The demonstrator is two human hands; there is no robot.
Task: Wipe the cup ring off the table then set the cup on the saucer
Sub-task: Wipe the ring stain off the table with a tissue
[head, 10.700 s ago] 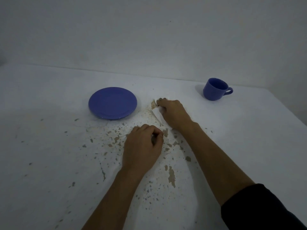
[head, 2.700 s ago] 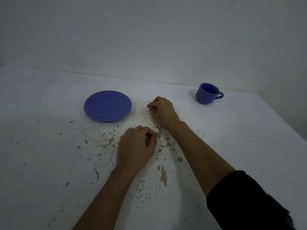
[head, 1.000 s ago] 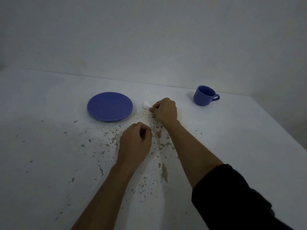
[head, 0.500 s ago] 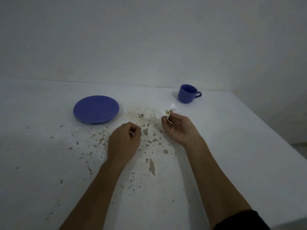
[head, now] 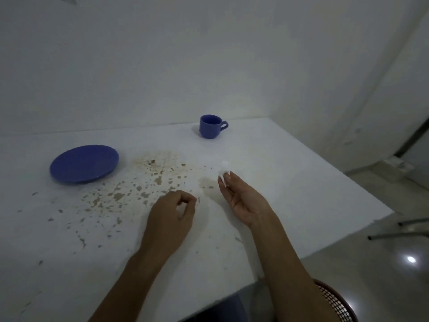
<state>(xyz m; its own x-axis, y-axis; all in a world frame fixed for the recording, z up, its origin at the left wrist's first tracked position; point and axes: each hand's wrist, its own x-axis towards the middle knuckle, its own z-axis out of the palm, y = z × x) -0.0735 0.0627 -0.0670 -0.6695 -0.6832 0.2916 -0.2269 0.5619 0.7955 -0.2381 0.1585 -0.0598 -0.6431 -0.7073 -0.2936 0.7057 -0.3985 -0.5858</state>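
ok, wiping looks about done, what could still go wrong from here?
1. The right hand pinches a small tissue wad at its fingertips; reaching for the cup without dropping it could weaken the grip.
2. The cup sits near the table's far edge, away from the saucer: a long carry, and a nudge could tip it.
3. Brown marks beside the saucer look like chipped paint; a leftover ring among them may go unnoticed.

I see a dim, bluish feed with soft, faint shadows. A bright glare spot [head: 411, 259] sits on the floor [head: 383, 275] lower right, and wide-angle bending curves the worktop [head: 290, 182] edges.
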